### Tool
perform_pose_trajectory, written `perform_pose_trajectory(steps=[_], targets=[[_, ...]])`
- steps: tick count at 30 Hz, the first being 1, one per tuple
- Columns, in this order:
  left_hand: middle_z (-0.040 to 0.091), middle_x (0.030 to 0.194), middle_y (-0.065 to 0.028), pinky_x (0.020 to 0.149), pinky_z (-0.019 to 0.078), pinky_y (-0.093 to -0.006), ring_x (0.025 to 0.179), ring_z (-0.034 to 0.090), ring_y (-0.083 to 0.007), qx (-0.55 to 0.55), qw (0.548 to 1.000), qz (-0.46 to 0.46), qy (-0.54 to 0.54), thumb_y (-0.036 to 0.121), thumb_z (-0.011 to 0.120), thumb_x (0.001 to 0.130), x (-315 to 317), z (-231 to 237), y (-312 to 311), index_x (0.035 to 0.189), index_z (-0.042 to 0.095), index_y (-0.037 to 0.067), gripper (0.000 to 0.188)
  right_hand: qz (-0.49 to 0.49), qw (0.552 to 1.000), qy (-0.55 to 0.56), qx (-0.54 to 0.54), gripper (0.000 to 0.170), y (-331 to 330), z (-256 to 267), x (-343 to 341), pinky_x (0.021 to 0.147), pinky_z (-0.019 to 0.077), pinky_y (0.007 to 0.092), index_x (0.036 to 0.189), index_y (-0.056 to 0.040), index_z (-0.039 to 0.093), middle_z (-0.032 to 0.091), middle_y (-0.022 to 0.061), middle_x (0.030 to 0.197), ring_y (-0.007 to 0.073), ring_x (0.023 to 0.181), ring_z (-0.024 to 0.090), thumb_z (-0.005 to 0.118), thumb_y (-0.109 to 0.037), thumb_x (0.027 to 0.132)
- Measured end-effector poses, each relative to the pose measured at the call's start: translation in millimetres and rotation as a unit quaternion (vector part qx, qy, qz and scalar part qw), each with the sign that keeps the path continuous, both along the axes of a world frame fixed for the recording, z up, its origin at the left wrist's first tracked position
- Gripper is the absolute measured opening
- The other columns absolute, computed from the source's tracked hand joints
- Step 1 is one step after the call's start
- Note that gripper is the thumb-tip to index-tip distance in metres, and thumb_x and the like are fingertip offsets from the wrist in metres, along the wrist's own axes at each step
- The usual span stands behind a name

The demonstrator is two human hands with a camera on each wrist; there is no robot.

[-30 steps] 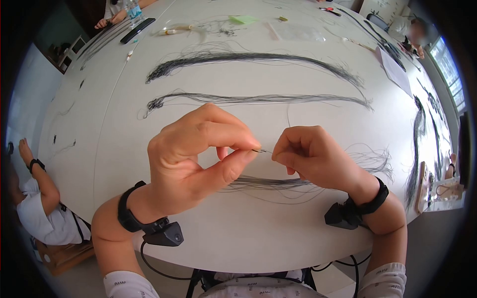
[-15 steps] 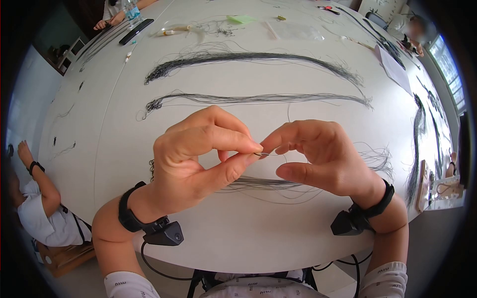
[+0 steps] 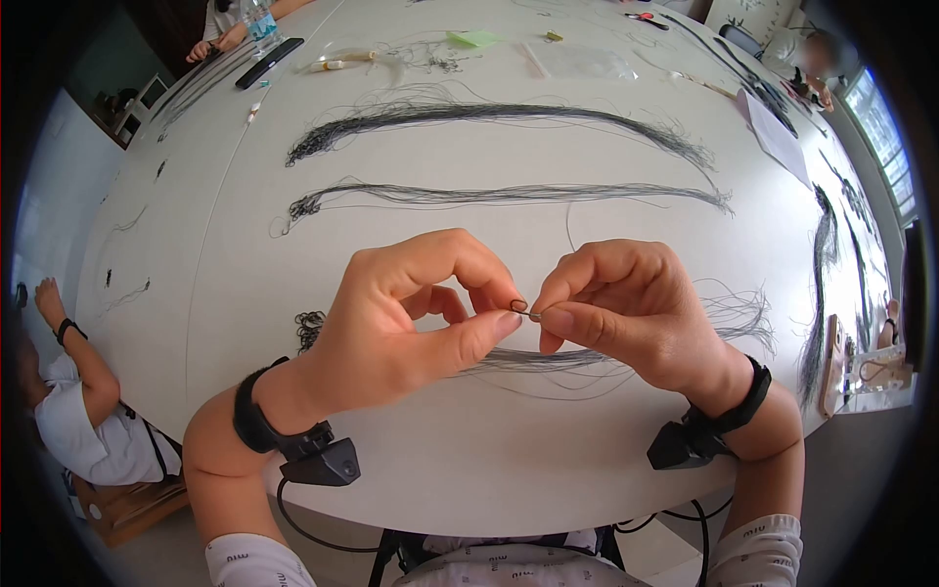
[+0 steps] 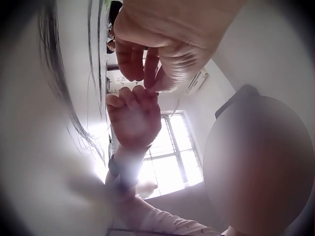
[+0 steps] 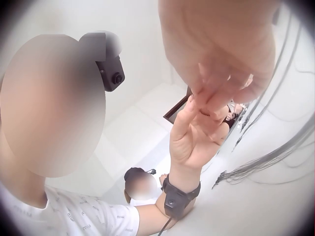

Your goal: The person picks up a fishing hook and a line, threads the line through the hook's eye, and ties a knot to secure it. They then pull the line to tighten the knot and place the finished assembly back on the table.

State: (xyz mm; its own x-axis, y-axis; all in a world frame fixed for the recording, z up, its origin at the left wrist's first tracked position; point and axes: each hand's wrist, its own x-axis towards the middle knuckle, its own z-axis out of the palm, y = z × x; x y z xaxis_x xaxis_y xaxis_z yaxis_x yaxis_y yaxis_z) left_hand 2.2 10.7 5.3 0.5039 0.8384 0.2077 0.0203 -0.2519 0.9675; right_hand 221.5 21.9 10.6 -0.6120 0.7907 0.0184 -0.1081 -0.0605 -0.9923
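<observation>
A thin dark strand with a small loop (image 3: 518,305) at its end spans the short gap between my two hands, over the white table. My left hand (image 3: 377,323) pinches it at the loop with thumb and index finger. Close beside, my right hand (image 3: 636,303) pinches the strand between thumb and index finger, fingertips almost meeting the left ones. Below the hands lies a bundle of dark strands (image 3: 548,362), partly covered by them. In the left wrist view the right hand (image 4: 135,120) faces the left fingertips; the strand is too fine to make out there.
Two more dark strand bundles, a thin one (image 3: 489,196) and a thicker one (image 3: 489,111), lie crosswise beyond my hands. Farther off are a plastic bag (image 3: 587,63), green paper (image 3: 472,39) and a water bottle (image 3: 262,27). A white sheet (image 3: 776,137) lies right. Other people sit around the table.
My right hand spread its thumb away from its fingers, then closed into a pinch nearer the left fingertips. The left hand has shifted slightly right, and the small loop now shows above its thumb.
</observation>
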Motion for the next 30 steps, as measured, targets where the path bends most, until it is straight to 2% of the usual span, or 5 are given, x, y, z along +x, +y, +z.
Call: perform_pose_trajectory(steps=[1,3,9,22,30], targets=[[0.058,0.09,-0.0094,0.067,0.0464,-0.0235,0.079,0.056,-0.0123,0.0,1.0,0.0,0.0,-0.001,0.062,0.078,0.8,2.8,-0.5,0.09,0.06,-0.001,0.012,0.002,1.0,-0.004,0.009,0.012,0.4,-0.5,0.2,0.067,0.0493,0.0243,0.089,0.004,0.064,0.063,0.0076,0.078,0.0126,0.074,0.061,0.063,-0.008,0.085],[0.059,0.085,-0.0103,0.061,0.049,-0.0246,0.076,0.058,-0.0131,-0.153,0.988,0.011,-0.03,0.008,0.056,0.081,3.4,8.7,-1.5,0.091,0.058,-0.002,0.014,-0.002,1.0,-0.009,0.013,0.011,0.1,0.4,-0.3,0.067,0.0493,0.0245,0.087,0.0039,0.064,0.063,0.0076,0.077,0.0127,0.073,0.061,0.062,-0.007,0.085],[0.062,0.075,-0.0114,0.051,0.0511,-0.0275,0.068,0.062,-0.017,-0.282,0.957,-0.018,-0.06,0.016,0.052,0.082,3.0,9.0,3.7,0.088,0.056,0.0,0.018,-0.007,0.998,-0.036,0.047,0.008,1.0,-1.2,-1.2,0.067,0.0492,0.0249,0.085,0.0028,0.064,0.064,0.0072,0.077,0.0128,0.072,0.061,0.062,-0.005,0.083],[0.062,0.081,-0.01,0.052,0.0533,-0.0267,0.072,0.062,-0.0148,-0.304,0.943,-0.061,-0.121,0.002,0.062,0.08,2.6,2.4,3.8,0.088,0.055,0.0,0.01,-0.039,0.986,-0.082,0.144,0.009,0.3,-7.8,-2.9,0.067,0.0471,0.0254,0.087,0.0006,0.066,0.065,0.0072,0.076,0.0124,0.07,0.059,0.065,-0.002,0.079],[0.061,0.082,-0.0073,0.056,0.0518,-0.024,0.072,0.06,-0.0115,-0.297,0.953,-0.027,-0.046,0.005,0.066,0.081,6.5,7.3,2.0,0.088,0.059,-0.001,0.011,-0.033,0.986,-0.078,0.147,0.007,-0.1,-6.3,-3.3,0.067,0.0471,0.0249,0.086,0.0013,0.065,0.064,0.0072,0.076,0.0127,0.07,0.06,0.063,0.001,0.08]])
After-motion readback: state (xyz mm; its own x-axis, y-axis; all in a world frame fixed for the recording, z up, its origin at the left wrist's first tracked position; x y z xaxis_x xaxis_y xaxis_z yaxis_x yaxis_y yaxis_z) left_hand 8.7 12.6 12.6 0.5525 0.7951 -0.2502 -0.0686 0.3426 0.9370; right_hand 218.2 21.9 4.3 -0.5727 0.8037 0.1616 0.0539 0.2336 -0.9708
